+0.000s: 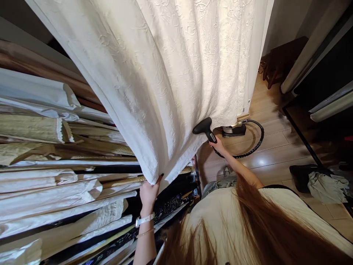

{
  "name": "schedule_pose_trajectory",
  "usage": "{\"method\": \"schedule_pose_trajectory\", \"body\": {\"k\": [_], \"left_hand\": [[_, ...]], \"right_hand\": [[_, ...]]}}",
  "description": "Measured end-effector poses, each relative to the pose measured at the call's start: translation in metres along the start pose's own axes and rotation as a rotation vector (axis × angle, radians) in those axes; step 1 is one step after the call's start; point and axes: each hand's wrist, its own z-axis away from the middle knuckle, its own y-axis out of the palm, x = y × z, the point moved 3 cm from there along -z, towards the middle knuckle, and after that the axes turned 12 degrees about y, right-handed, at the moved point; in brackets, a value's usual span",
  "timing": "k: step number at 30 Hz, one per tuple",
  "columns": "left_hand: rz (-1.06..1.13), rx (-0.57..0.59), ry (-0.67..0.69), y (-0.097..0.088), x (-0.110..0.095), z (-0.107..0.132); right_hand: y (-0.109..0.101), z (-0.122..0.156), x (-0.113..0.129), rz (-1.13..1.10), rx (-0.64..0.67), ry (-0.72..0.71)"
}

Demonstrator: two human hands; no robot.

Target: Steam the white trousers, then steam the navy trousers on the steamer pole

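Item one, as logged from my remote post: a hanging length of white embossed fabric (154, 73), falling in deep folds across the upper frame, its hem just in front of stacked bolts of cloth (49, 184). I judge it soft and fairly light, apt to slip and crease; the hem looks the surest place to take hold. Left hand (149, 195): fingers and thumb pinching that hem. Right hand (217, 146): wrapped round the handle of a black garment steamer head (204, 127), which sits against the fabric's lower edge. Accessories: a ribbed black hose (260, 136) looping across the wood floor (275, 154) by a black base unit (234, 130). Also noted: a white wristband (145, 219) on the left wrist.
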Motion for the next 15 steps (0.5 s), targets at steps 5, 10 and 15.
{"method": "schedule_pose_trajectory", "body": {"k": [5,10,15], "left_hand": [[0.036,0.003,-0.013,0.000,0.000,0.002],[0.057,0.017,-0.035,0.000,0.000,0.002],[0.127,0.043,-0.042,-0.005,-0.004,0.000]], "right_hand": [[-0.008,0.007,-0.010,0.018,0.030,0.036],[0.002,-0.011,0.005,0.000,0.017,-0.011],[0.011,-0.003,-0.008,0.026,0.059,0.035]]}}
